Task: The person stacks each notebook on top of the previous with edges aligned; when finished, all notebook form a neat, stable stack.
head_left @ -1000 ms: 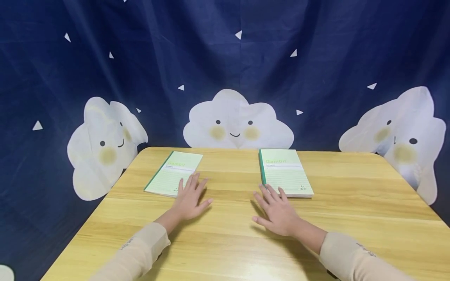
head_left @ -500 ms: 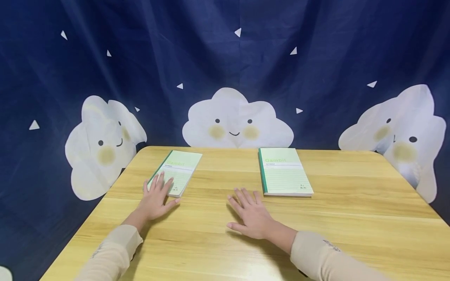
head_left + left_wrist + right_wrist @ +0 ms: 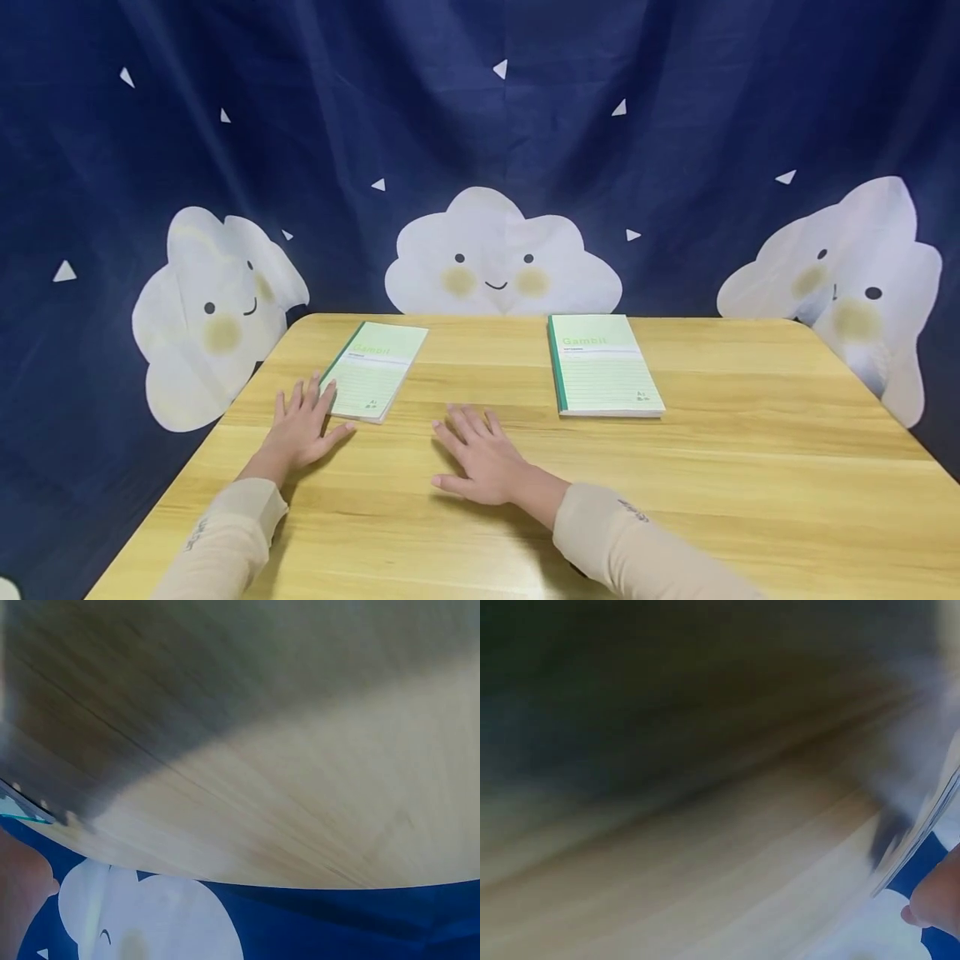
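Observation:
Two pale green notebooks with dark green spines lie on the wooden table. The left notebook [image 3: 378,367] sits at a slant, and the right notebook [image 3: 606,367] looks thicker. My left hand [image 3: 300,429] is spread palm down, its fingertips overlapping the left notebook's lower spine corner in the head view. Fingers of my right hand [image 3: 483,462] are stretched out over the wood between the two notebooks, holding nothing. In the left wrist view only a bit of the left hand [image 3: 22,889] shows at the edge; a bit of the right hand [image 3: 937,896] appears in the blurred right wrist view.
The light wooden table [image 3: 750,467] has rounded far corners. Directly behind it hangs a dark blue curtain [image 3: 480,100] printed with smiling clouds and small white triangles.
Both hands have swept left. The left hand has passed across the left notebook's lower part to its spine side; the right hand has left the right notebook's near corner. Both notebooks stay in place.

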`<action>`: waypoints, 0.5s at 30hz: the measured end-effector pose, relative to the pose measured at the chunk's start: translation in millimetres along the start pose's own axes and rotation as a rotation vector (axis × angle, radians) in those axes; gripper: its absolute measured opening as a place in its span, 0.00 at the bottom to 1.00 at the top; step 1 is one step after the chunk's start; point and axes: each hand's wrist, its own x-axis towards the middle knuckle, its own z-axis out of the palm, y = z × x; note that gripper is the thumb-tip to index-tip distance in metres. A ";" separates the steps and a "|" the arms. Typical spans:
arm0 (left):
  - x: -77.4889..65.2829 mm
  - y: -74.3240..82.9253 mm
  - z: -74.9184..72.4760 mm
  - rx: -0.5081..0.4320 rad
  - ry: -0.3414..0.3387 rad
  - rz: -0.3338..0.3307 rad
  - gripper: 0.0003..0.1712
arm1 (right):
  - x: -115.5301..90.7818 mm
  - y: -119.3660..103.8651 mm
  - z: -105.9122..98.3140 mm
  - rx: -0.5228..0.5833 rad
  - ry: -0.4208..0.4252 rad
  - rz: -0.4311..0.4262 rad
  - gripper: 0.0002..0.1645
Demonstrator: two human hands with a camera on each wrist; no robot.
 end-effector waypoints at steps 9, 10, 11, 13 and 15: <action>-0.8 -0.1 9.8 -0.016 -0.046 -0.001 0.45 | 21.0 2.8 2.1 0.012 -0.025 0.036 0.43; -0.8 -0.5 11.5 -0.023 -0.050 -0.004 0.45 | 23.1 3.1 1.8 0.009 -0.032 0.045 0.43; -0.7 -0.6 13.0 -0.032 -0.048 -0.005 0.45 | 24.8 3.1 0.9 0.007 -0.036 0.052 0.43; -0.4 -0.2 15.1 -0.042 -0.048 -0.002 0.46 | 28.7 3.5 -0.5 -0.001 -0.035 0.062 0.43; 0.7 0.4 16.3 -0.050 -0.046 0.002 0.46 | 32.5 3.5 -2.0 -0.017 -0.034 0.067 0.43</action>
